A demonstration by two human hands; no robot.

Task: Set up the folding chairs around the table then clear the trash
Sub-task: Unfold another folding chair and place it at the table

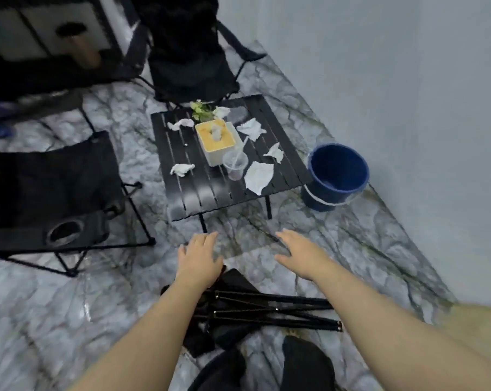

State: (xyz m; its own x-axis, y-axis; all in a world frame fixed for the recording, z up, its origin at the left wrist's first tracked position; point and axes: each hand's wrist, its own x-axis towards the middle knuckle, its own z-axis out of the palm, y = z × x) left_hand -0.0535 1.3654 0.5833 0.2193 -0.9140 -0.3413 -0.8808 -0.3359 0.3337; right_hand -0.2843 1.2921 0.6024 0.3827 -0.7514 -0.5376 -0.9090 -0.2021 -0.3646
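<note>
A low black slatted table (199,193) stands on the marble floor. On it lie several crumpled white tissues (258,173), a clear plastic cup with a straw (235,163) and a white tissue box with a yellow top (216,142). One black folding chair (190,66) stands unfolded behind the table, another (55,193) to its left. A third chair (267,311) lies folded on the floor below my arms. My left hand (199,255) hovers over its upper end, fingers spread, holding nothing. My right hand (300,252) is open above the floor.
A blue bucket (337,176) stands right of the table near the grey wall. A small green plant (200,110) sits at the table's far edge. A dark cabinet with a brown cylinder (83,52) is at the back left. My feet in dark shoes (306,365) show at the bottom.
</note>
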